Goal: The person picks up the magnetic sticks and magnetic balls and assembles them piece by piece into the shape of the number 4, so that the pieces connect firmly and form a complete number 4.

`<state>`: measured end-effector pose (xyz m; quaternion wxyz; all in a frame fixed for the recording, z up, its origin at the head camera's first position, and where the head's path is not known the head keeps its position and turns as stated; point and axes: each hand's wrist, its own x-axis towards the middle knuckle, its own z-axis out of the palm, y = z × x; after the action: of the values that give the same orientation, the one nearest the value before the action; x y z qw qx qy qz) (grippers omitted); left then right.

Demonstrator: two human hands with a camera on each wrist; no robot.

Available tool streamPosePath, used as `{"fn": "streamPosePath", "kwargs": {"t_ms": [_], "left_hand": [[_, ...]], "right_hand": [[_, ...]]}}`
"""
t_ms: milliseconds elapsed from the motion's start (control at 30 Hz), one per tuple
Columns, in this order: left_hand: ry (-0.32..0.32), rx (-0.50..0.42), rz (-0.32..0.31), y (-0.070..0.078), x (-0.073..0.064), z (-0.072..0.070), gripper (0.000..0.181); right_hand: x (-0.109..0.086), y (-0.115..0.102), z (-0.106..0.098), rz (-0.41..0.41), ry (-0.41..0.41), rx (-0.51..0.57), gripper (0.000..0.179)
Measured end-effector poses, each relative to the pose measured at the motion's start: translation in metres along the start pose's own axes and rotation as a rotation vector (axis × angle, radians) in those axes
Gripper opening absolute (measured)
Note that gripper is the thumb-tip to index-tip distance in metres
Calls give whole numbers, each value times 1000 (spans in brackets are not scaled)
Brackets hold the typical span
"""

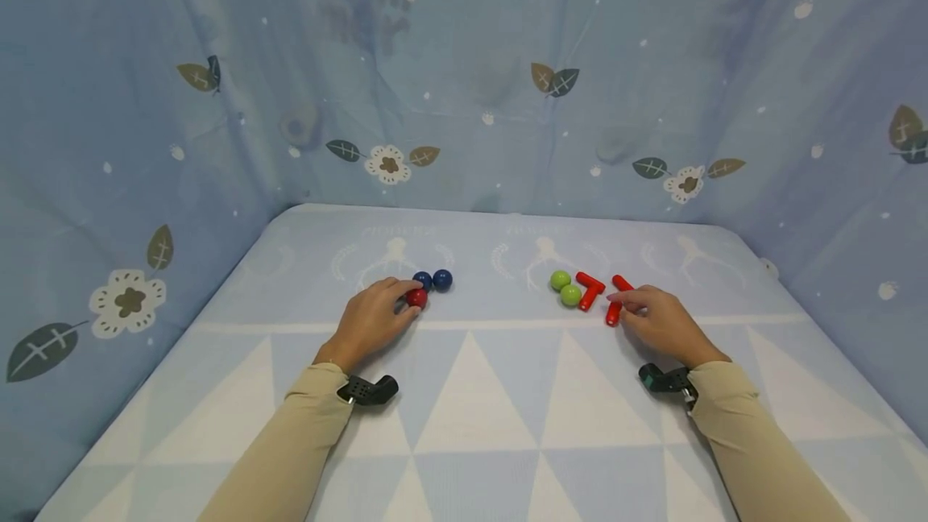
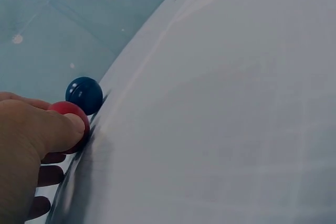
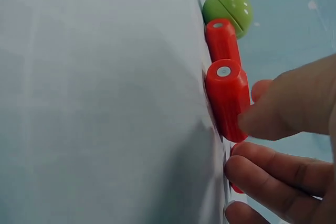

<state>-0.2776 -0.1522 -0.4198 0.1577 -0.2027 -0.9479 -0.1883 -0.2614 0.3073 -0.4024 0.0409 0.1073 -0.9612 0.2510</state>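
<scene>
My left hand (image 1: pixel 374 321) pinches a small red ball (image 2: pixel 67 109) between thumb and fingers, close over the table. A blue ball (image 2: pixel 84 95) sits right by the red one, and a second blue ball (image 1: pixel 442 280) lies just to its right in the head view. On the other side, my right hand (image 1: pixel 663 321) has its thumb and index finger at a short red rod (image 3: pixel 227 95) with a silvery disc in its end. Farther from me, another red rod (image 1: pixel 622 283) lies near those fingertips, partly covered by them.
Left of the right hand, two red rods (image 1: pixel 588 299) lie meeting at an angle. Beside them are two green balls (image 1: pixel 570 295). A patterned cloth (image 1: pixel 478 393) covers the table, and a blue floral curtain (image 1: pixel 464 87) hangs along its back and sides.
</scene>
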Motion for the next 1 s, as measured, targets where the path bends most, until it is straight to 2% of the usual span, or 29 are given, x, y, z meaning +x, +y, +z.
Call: {"fn": "streamPosePath", "kwargs": {"t_ms": [367, 633, 1000], "left_hand": [[16, -29, -14, 1, 1, 1, 39], [1, -42, -38, 3, 3, 1, 39], [-29, -66, -76, 6, 3, 1, 37]], "right_hand": [[1, 1, 2, -35, -49, -48, 34], [2, -2, 2, 1, -57, -49, 29], [2, -4, 1, -2, -53, -37, 26]]}}
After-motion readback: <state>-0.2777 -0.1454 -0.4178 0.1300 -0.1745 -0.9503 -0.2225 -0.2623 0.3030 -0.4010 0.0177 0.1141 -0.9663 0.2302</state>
